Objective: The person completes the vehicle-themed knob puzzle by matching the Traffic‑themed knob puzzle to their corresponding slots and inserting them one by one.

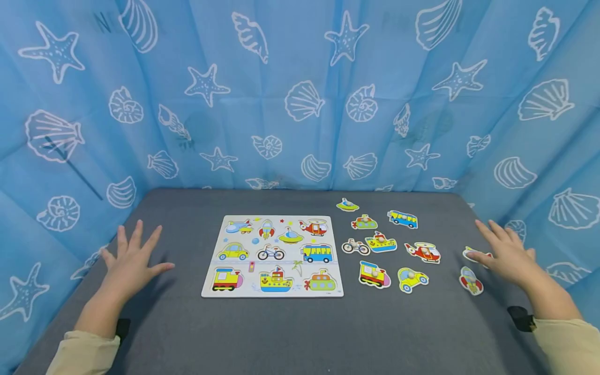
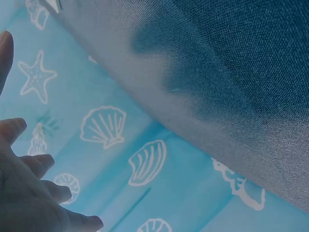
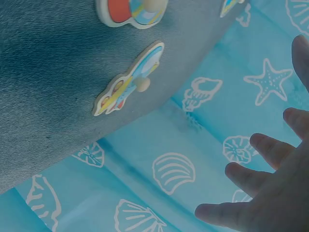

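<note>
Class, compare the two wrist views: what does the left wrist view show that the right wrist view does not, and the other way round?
Only the left wrist view: the left hand, fingers spread.
Only the right wrist view: the right hand, also spread, and knobbed puzzle pieces, some cut off by the frame.
Both: the grey table surface and the blue curtain printed with white shells and starfish.

Here's the board [image 1: 251, 283] on the counter [image 1: 300, 333], curtain [image 1: 300, 130] behind; over to the board's right, bicycle piece [image 1: 355, 247] beside boat piece [image 1: 380, 243], submarine piece [image 1: 364, 223] behind, train piece [image 1: 374, 275] in front, car piece [image 1: 412, 280] right of that, rocket piece [image 1: 471, 282] farther right.
</note>
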`<state>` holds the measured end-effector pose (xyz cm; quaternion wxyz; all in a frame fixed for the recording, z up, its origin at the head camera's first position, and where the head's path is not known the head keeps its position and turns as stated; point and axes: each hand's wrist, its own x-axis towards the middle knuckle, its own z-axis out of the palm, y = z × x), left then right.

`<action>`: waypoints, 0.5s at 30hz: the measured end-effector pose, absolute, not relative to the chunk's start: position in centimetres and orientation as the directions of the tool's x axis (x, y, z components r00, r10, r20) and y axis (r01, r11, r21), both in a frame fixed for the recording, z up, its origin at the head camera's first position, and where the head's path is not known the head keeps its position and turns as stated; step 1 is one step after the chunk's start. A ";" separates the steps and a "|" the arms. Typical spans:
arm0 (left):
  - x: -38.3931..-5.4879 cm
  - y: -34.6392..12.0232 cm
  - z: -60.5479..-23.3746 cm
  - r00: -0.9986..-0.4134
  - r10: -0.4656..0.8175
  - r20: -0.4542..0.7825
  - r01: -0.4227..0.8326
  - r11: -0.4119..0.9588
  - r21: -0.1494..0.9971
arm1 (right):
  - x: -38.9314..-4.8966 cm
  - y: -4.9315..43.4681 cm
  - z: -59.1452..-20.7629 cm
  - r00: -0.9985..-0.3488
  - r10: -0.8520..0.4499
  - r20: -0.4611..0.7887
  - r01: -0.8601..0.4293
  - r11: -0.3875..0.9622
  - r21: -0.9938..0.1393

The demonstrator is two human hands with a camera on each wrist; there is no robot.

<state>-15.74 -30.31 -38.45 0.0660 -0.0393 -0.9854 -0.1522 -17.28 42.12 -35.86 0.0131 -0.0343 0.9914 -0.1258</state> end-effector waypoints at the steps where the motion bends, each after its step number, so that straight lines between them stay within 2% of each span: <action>1: -15.8 -30.3 -38.5 -0.989 0.056 0.140 0.095 0.951 0.294 | -17.3 42.2 -35.9 -0.997 -0.069 -0.020 -0.062 0.967 -0.247; 10: -16.3 -30.2 -39.2 -0.991 0.121 0.050 0.130 0.936 0.327 | -17.9 42.9 -36.2 -0.996 -0.091 -0.022 -0.084 0.969 -0.230; 15: -16.5 -30.1 -40.0 -0.978 0.207 -0.004 0.193 0.922 0.334 | -18.5 43.8 -36.8 -0.990 -0.138 -0.011 -0.128 0.945 -0.301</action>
